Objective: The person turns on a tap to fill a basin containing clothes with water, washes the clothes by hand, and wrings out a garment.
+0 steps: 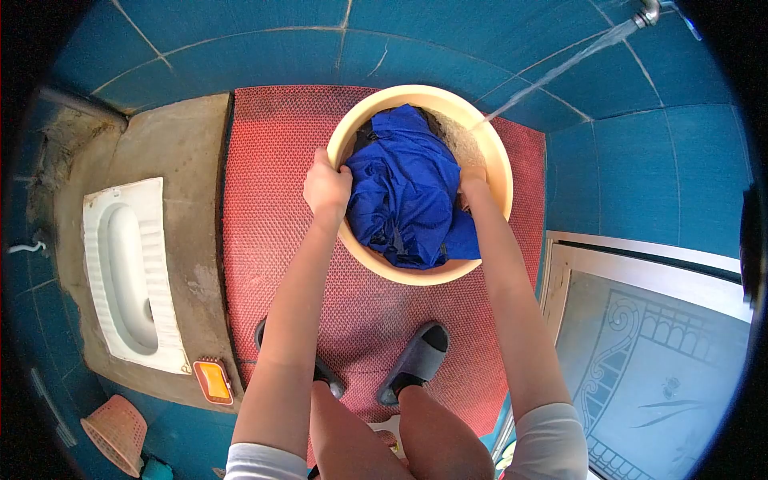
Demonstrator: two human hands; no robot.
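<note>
In a room with blue tiles, bent over a cream basin on red matting, with dark slippers planted just below. Had the left hand closed over the basin's left rim, gripping the edge with curled fingers. Reached the right hand inside, against the right side of a bundled blue cloth, with fingers bent and partly hidden; could not tell from this view whether gripping fabric or merely pressing on it. Had the blue cloth heaped across most of the basin, with bubbly water showing at the upper right. Saw a slanting stream from the tap land near the upper right rim. Seemed at risk of splashing the matting, given so thin a margin between stream and rim, and of overfilling by leaving the tap running. Might have tipped the basin by bearing down hard on the left rim, or dragged the cloth's lower right corner over the edge by pulling that way.
</note>
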